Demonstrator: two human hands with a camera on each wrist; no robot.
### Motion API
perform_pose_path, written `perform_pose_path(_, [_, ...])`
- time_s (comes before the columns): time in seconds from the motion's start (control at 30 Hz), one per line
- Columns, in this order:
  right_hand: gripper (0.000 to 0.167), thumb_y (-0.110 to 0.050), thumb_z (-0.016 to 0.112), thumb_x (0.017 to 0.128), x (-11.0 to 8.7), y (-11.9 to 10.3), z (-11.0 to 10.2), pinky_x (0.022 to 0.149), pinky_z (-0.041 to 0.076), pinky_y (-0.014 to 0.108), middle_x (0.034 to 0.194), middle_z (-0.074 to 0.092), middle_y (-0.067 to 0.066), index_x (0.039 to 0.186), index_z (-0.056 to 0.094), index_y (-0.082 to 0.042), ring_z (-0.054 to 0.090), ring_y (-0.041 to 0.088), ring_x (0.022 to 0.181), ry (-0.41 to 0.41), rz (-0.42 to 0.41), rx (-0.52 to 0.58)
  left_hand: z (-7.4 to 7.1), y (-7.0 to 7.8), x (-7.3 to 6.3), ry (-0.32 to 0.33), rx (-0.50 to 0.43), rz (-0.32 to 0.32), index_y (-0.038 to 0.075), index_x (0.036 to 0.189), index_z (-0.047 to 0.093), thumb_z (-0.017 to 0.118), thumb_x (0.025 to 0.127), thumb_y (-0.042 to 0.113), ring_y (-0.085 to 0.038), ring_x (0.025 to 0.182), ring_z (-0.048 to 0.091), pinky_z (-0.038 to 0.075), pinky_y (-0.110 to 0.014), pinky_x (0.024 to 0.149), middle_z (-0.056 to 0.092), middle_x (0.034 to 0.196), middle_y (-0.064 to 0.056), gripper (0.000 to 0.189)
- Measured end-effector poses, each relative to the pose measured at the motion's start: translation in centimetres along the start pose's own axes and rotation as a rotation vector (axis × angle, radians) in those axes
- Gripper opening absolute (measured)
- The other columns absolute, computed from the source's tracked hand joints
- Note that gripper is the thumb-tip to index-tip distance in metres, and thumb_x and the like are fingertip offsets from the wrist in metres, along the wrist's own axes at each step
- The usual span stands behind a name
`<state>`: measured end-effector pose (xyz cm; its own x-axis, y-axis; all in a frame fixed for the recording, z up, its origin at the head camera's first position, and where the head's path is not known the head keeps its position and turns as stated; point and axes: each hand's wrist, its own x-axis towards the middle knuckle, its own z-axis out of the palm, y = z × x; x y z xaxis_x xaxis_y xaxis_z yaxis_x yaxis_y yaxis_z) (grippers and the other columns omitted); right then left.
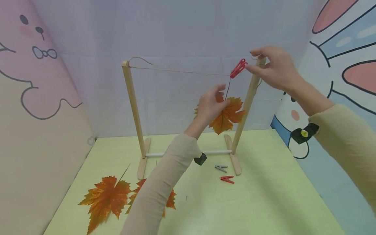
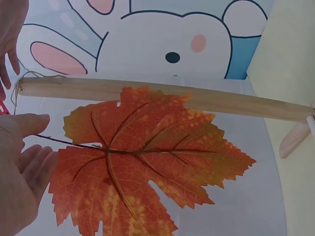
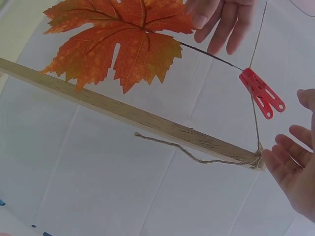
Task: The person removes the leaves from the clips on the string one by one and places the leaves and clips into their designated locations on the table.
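A red clothespin [image 1: 238, 68] clips the dark stem of an orange leaf [image 1: 226, 114] to the string [image 1: 182, 71], and the leaf hangs below it. My left hand [image 1: 210, 104] is beside the stem, thumb and fingers apart; in the left wrist view the hand [image 2: 24, 162] does not pinch the stem. Close to the clothespin's handles, my right hand [image 1: 276, 67] has its fingers spread. In the right wrist view a gap separates that hand [image 3: 295, 164] from the clothespin [image 3: 261, 93].
The string spans two wooden posts [image 1: 133, 107] joined low by a white rod [image 1: 217, 152]. A grey clothespin [image 1: 221, 168] and another red clothespin [image 1: 227, 179] lie on the table [image 1: 264, 195]. One leaf [image 1: 107, 197] lies at left; another [image 1: 171, 199] is partly behind my left sleeve.
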<state>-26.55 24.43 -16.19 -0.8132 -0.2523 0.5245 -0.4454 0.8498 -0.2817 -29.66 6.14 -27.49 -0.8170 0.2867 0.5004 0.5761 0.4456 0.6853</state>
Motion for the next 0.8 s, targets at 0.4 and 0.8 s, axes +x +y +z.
perform_pose_path(0.4, [0.047, -0.023, 0.057, 0.089, 0.02, -0.30, 0.06, 0.086, 0.044, 0.051, 0.126, 0.049, 0.019, 0.129, 0.047, -0.001, 0.044, 0.032, 0.108, -0.022, 0.005, 0.042, 0.56, 0.29, 0.81, 0.033, -0.185, -0.027, 0.009, 0.127, 0.050, 0.070, 0.079, 0.020, -0.009, 0.102, 0.059, 0.045, -0.013, 0.080, 0.058, 0.122, -0.002, 0.052])
perform_pose_path(0.8, [0.046, -0.024, 0.055, 0.090, 0.18, -0.15, 0.72, 0.082, 0.047, 0.049, 0.124, 0.051, 0.017, 0.129, 0.047, -0.002, 0.049, 0.030, 0.107, -0.038, 0.017, 0.052, 0.77, -0.36, 0.76, 0.030, -0.086, 0.011, 0.011, 0.121, 0.054, 0.066, 0.083, 0.017, -0.008, 0.087, 0.062, 0.045, -0.014, 0.079, 0.067, 0.100, -0.002, 0.040])
